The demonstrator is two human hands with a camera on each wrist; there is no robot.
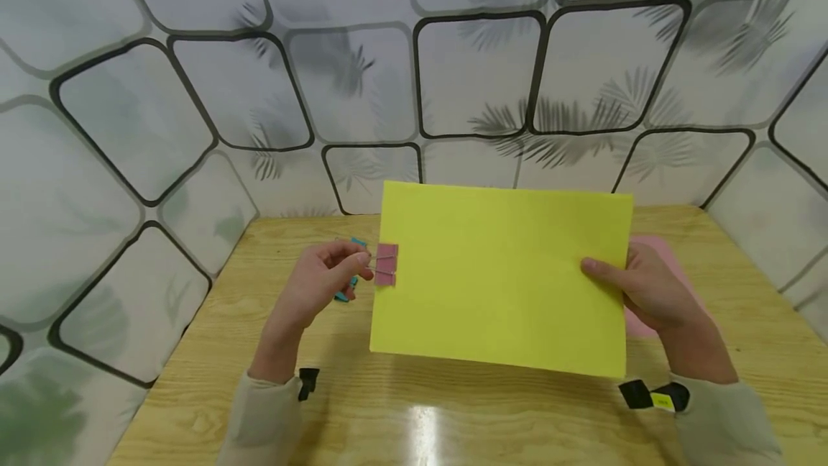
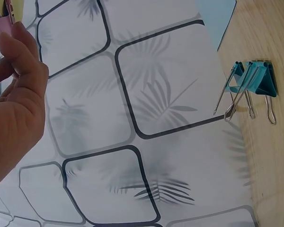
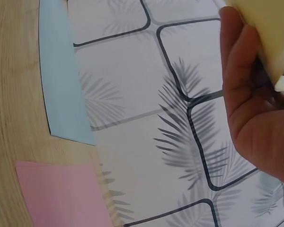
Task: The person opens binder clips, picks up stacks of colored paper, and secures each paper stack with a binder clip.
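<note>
Yellow paper (image 1: 498, 279) is held up above the bench (image 1: 466, 416), filling the middle of the head view and part of its right half, a broad face turned to me; whether it is one sheet or several I cannot tell. With my left hand (image 1: 317, 275), left of centre, I pinch the wire handles of a pink binder clip (image 1: 386, 266) that sits over the paper's left edge. With my right hand (image 1: 655, 295) I grip the opposite edge, thumb across the front.

I judge the step in hand to be working the clip at that edge; whether it is being seated or freed, one moment doesn't settle. Either way, the next move calls for an even squeeze on the left and a steady hold on the right, so the paper doesn't tilt or crease.

Teal binder clips (image 2: 261, 78) stand at the upper right of the left wrist view. Pink paper (image 3: 66, 194) lies at the lower left of the right wrist view, below a light blue sheet (image 3: 61, 80).

As for writing, a yellow label (image 1: 662, 400) by my right cuff (image 1: 727, 416) carries marks too small to read; I find no brand on the paper or clips.
</note>
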